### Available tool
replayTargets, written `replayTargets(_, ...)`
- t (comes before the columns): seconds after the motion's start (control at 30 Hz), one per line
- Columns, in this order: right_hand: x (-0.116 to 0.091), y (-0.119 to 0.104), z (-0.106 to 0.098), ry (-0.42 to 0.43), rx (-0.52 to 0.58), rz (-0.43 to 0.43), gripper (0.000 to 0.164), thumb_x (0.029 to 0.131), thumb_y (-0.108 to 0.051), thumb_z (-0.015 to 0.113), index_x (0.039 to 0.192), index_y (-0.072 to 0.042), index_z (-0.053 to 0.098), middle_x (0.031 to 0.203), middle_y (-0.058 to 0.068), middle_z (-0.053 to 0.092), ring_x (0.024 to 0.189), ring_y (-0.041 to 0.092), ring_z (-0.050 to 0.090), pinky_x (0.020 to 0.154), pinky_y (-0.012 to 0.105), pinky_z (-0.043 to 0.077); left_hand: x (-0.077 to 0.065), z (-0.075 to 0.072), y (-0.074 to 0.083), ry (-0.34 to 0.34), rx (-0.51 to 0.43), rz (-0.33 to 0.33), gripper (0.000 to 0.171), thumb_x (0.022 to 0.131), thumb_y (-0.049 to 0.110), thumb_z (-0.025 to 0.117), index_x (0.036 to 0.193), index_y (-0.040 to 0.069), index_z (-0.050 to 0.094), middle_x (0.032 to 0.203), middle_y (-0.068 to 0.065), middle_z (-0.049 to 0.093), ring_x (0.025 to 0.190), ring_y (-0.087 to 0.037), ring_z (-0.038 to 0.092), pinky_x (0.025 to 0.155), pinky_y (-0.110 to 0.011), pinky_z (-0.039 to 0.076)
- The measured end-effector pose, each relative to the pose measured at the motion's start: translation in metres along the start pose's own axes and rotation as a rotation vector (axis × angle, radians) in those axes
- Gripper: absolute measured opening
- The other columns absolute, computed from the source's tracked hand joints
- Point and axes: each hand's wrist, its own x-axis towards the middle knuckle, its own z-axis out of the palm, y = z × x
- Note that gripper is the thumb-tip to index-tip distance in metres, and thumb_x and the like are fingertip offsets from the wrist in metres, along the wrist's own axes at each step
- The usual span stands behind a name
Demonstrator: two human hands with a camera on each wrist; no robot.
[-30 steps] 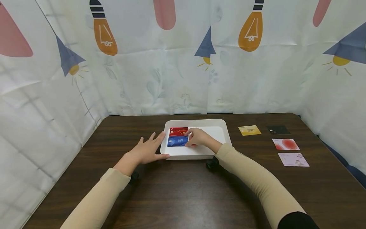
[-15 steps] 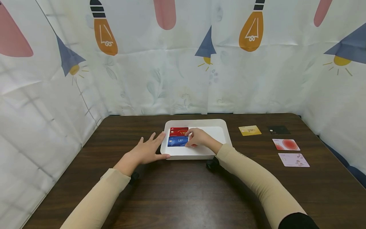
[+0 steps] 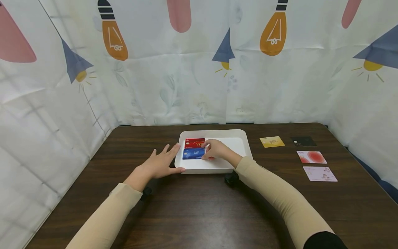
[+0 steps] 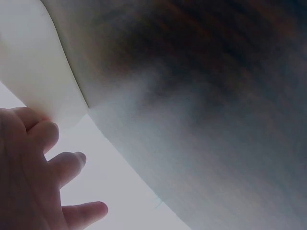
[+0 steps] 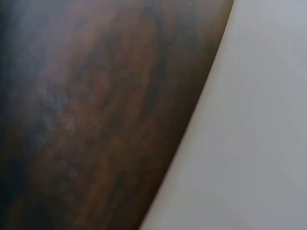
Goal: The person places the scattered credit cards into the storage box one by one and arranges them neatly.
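Note:
In the head view, a red card [image 3: 192,143] marked VIP and a blue card [image 3: 191,154] marked VIP lie one above the other in the left part of a white tray [image 3: 237,166]. My right hand [image 3: 215,150] pinches the blue card at its right end, the index finger at the upper corner and the thumb at the lower. That index finger also overlaps the red card's lower right corner. With fingers spread straight, my left hand [image 3: 158,164] rests against the tray's left side, thumb at the front left corner. The right wrist view shows only tray wall and table, no fingers.
Right of the tray, a gold card [image 3: 272,141], a black card [image 3: 303,141], a white card with a red circle [image 3: 311,157] and a pale lilac card [image 3: 320,174] lie on the dark wooden table [image 3: 192,211]. A patterned curtain [image 3: 199,86] hangs behind it.

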Motion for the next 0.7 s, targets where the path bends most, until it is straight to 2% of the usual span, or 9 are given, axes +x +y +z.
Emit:
replayTargets(0.43,-0.004,-0.003,-0.005,-0.007,-0.023,-0.031,0.053,0.087,-0.021,0.085,0.132,-0.005,0.063,0.089,0.008,0.062,0.064,0.016,0.057,0.059,0.022,0.048,0.0,0.0,-0.001,0.004,0.001,0.002,0.11,0.089,0.072,0.06,0.166,0.011,0.013,0.168,-0.016,0.023,0.154,-0.043,0.014,0.114,-0.075,0.008)
replayTargets(0.57,-0.008,-0.003,-0.011,-0.009,-0.006,-0.055,0.052,0.087,-0.019,0.084,0.133,-0.005,0.063,0.093,0.008,0.063,0.068,0.017,0.06,0.064,0.023,0.053,0.0,0.0,-0.001,0.005,0.001,0.007,0.11,0.089,0.073,0.06,0.166,0.01,0.013,0.167,-0.016,0.023,0.154,-0.043,0.014,0.114,-0.075,0.008)
replayTargets(0.7,-0.015,-0.002,-0.02,-0.006,0.061,-0.079,0.047,0.09,-0.013,0.08,0.133,-0.003,0.062,0.1,0.011,0.063,0.072,0.02,0.065,0.07,0.026,0.059,0.0,0.0,-0.001,0.005,-0.003,0.008,0.11,0.089,0.072,0.06,0.166,0.01,0.013,0.167,-0.017,0.023,0.154,-0.044,0.014,0.114,-0.075,0.008)
